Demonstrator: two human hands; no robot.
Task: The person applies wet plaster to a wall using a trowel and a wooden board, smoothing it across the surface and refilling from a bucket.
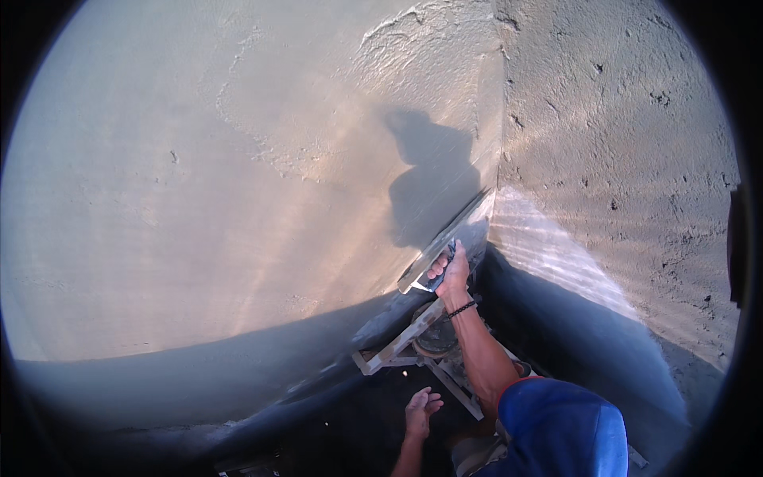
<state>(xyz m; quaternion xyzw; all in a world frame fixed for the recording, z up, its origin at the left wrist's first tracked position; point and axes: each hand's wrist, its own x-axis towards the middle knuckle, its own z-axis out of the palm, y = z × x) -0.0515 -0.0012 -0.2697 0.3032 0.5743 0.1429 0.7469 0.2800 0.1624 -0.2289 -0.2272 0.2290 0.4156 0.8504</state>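
With the right grip [450,272] clasping the trowel [456,232] and the left grip [421,411] released, preferably apply even pressure along the wall [238,199], easing near the corner [500,135].

Big smooth wall [183,199] round 9 o'clock is soft grey, warming to beige streaks toward 8, while the rough wall [628,135] at 2 is tan-grey, speckled with dark pits. There's a near-white patch [560,258] at 3 and a slate-grey shadow [433,199] at 1. The trowel [474,229] near 3 is pale grey with a darker handle, and the wooden frame [409,334] at 6 is light brown, blotched whitish. Bracelet [462,309] at 4 is black and beaded, and the sleeve [560,429] between 4 and 5 is proper royal blue, easily the loudest colour going, with a reddish edge
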